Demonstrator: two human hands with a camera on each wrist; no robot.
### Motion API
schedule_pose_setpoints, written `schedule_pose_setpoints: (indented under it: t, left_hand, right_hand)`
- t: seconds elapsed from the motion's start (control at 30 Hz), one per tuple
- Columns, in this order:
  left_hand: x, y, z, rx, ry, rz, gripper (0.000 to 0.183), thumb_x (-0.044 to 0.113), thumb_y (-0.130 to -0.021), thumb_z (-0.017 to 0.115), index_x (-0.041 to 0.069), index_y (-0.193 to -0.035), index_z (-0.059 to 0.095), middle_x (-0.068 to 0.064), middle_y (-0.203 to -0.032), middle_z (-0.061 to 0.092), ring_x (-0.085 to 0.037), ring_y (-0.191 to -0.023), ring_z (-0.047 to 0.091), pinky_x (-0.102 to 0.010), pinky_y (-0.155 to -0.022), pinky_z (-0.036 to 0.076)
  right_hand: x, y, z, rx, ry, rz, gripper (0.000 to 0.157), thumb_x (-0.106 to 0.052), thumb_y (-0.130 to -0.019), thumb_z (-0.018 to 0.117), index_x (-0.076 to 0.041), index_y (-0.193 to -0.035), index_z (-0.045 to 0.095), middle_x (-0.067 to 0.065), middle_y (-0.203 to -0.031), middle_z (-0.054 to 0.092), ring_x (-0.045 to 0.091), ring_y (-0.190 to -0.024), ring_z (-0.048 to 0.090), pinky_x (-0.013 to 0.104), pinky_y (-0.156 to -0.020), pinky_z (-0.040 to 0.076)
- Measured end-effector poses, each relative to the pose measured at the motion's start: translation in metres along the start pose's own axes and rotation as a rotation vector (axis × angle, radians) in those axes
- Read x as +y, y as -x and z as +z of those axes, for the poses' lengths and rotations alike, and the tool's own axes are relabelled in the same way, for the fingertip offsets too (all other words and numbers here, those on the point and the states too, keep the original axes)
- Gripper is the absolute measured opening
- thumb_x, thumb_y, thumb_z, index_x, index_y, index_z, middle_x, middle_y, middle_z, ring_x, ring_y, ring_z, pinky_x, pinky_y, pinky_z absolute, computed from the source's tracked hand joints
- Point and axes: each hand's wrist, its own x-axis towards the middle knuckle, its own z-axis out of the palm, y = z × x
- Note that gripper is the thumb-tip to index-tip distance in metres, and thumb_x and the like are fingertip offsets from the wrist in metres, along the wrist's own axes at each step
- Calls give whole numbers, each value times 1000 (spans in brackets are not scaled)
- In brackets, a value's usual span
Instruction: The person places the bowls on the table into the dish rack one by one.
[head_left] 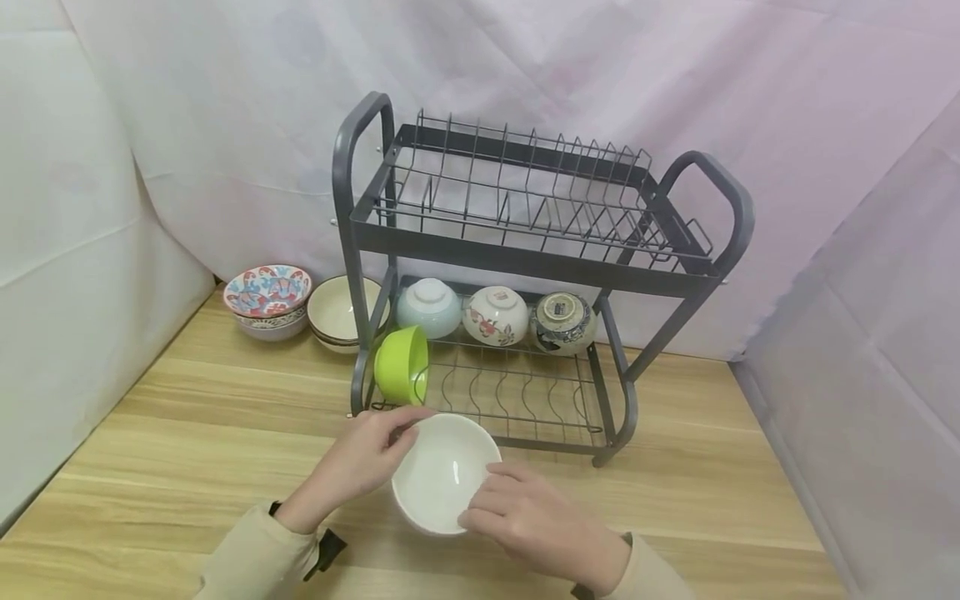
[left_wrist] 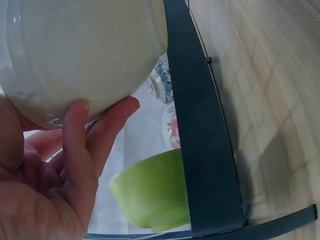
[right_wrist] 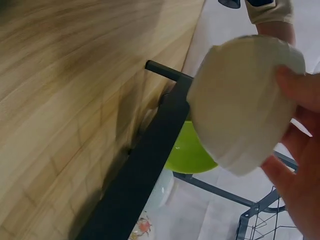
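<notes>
A white bowl is held between both hands in front of the dish rack, its inside facing up toward the head camera. At the bowl's upper left rim my left hand grips it; the left wrist view shows thumb and fingers on the bowl. My right hand pinches the lower right rim, and in the right wrist view its fingers lie against the bowl. Just beyond the left hand, a green bowl stands on its side on the rack's lower tier.
The dark two-tier dish rack stands on the wooden table. Behind the green bowl, a pale blue bowl, a floral bowl and a dark-patterned bowl sit bottom outward. Left of the rack are patterned bowls and cream bowls, stacked.
</notes>
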Motion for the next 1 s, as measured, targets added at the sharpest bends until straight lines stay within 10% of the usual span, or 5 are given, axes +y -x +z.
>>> schedule_pose_setpoints:
  t: [0.4,0.8,1.0]
  left_hand:
    - [-4,-2,-3,4,115,-56,22,18,-90,55,14,-111,59,-4,-94,67,-12,-80,62,-26,-68,51]
    - [-19,-11,-32,422,-167,-35,32,9,-79,68,-3,-107,57,-13,-88,57,-21,-69,58,-32,-56,50]
    - [-40,-19,-28,409,-244,-79,38,14,-79,68,-5,-111,55,-21,-100,56,-32,-79,60,-43,-63,51]
  right_hand:
    - [-2,-1,0,64,-47,43,14,-11,-77,58,-18,-89,61,-13,-74,56,4,-71,51,23,-78,43]
    - [10,-3,16,306,-243,220,13,-9,-73,66,-9,-87,64,-3,-77,64,8,-69,58,22,-75,48]
    - [19,-8,26,492,-559,441,13,4,-75,63,6,-88,62,15,-80,66,18,-70,63,23,-69,52]
